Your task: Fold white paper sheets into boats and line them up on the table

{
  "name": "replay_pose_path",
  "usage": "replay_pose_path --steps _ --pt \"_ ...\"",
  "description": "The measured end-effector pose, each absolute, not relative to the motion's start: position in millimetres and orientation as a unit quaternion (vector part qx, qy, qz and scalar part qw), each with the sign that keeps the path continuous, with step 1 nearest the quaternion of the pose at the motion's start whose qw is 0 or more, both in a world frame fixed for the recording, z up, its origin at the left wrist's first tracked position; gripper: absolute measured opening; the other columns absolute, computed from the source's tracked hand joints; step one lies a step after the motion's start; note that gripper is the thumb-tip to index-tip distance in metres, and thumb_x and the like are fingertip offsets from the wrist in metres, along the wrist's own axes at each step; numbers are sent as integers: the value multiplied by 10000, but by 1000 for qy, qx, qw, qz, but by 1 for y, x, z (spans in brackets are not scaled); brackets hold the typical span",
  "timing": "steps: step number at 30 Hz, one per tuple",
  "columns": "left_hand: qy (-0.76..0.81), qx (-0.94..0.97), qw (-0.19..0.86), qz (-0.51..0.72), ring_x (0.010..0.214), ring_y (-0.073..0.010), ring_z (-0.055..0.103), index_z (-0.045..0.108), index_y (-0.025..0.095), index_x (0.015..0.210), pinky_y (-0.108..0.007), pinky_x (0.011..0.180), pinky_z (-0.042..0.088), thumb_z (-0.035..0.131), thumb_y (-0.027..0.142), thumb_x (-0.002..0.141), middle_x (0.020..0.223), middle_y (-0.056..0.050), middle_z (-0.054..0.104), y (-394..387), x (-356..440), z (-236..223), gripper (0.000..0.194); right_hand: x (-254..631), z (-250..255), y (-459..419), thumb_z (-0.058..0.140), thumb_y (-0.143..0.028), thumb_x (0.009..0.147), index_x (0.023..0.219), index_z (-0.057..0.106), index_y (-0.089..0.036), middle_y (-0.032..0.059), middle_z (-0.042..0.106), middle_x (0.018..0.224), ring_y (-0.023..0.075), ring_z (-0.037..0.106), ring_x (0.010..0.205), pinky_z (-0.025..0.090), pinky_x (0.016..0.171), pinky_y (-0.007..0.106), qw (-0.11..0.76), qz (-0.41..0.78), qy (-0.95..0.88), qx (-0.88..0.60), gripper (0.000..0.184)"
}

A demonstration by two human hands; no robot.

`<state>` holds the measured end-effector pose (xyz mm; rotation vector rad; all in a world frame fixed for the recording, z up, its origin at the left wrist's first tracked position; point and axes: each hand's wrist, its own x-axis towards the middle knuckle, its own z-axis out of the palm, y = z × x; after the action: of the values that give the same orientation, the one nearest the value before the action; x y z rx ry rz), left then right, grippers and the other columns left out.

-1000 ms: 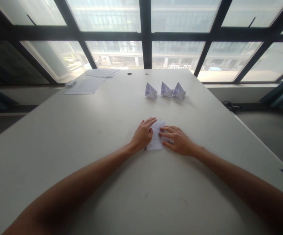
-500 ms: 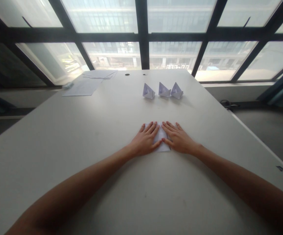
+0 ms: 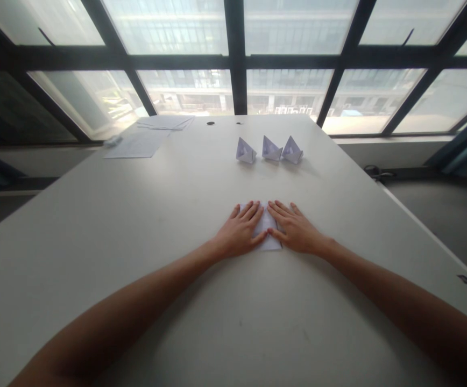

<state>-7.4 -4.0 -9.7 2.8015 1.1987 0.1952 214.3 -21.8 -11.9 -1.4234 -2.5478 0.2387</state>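
Observation:
A folded piece of white paper (image 3: 266, 230) lies flat on the pale table (image 3: 136, 258) in front of me. My left hand (image 3: 239, 231) rests palm down on its left half, fingers spread and pointing away. My right hand (image 3: 294, 230) presses flat on its right half in the same way. Only a narrow strip of the paper shows between the two hands. Both thumbs nearly meet at the paper's near edge.
Three small folded paper boats (image 3: 269, 150) stand in a row farther back. Loose white sheets (image 3: 140, 142) lie at the far left corner. Two small dark holes (image 3: 210, 123) sit near the far edge. Large windows rise behind the table.
A second ago my fingers were bent over a raised flap of the paper. Both hands then flattened onto it and have held still for the last half second.

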Motion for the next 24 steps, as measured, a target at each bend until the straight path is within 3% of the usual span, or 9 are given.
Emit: replay_pose_path --steps 13,19,24 --pt "393 917 43 61 1542 -256 124 194 112 1589 -479 1239 85 230 611 1005 1648 -137 190 -4 -7 -9 768 214 -9 -22 333 -545 1001 1593 209 -170 106 223 1644 288 171 1530 142 1219 587 97 82 -869 -478 711" --pt "389 918 42 59 1543 -256 118 173 154 1597 -472 1240 74 285 581 1002 1654 -115 181 -4 -9 -9 741 214 -13 -21 249 -364 1030 1578 269 -200 78 257 1638 270 189 1528 148 1205 616 96 75 -860 -495 572" --pt "387 919 41 61 1543 -263 113 187 180 1597 -487 1237 83 278 589 1002 1656 -107 184 -3 -9 -10 727 212 -13 -21 303 -352 1012 1577 273 -186 91 265 1634 271 197 1526 148 1209 603 103 80 -848 -513 589"
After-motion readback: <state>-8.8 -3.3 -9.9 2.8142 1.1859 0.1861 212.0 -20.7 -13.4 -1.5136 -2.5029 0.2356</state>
